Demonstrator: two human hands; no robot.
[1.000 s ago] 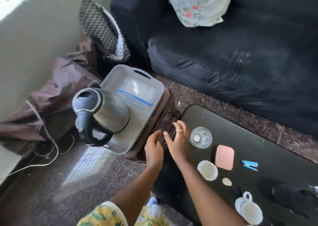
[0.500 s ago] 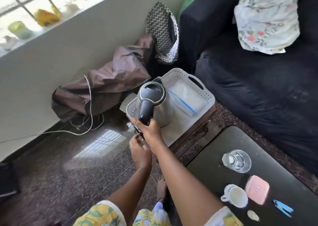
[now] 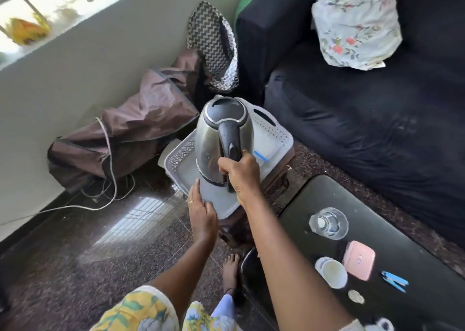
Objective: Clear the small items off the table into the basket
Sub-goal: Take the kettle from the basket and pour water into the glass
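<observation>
Kettle (image 3: pixel 210 142) now higher over basket (image 3: pixel 278 132), right hand (image 3: pixel 241 173) around handle (image 3: pixel 230 135)

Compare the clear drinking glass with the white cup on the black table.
The clear drinking glass is see-through; the white cup is opaque. The cup has a side handle; the glass has none. The glass stands nearer the grey basket than the cup. Both stand upright on the black table.

The right forearm (image 3: pixel 289 267) reaches from 5 o'clock toward 12. The right hand (image 3: pixel 239 173), knuckles up, curls its fingers round the black handle (image 3: pixel 230 135) of a steel electric kettle (image 3: pixel 210 142). At its 7 o'clock, the left hand (image 3: pixel 203 213) lies with fairly straight fingers on the near rim of a pale grey plastic basket (image 3: pixel 276 133). It wears a ring on one finger.
</observation>
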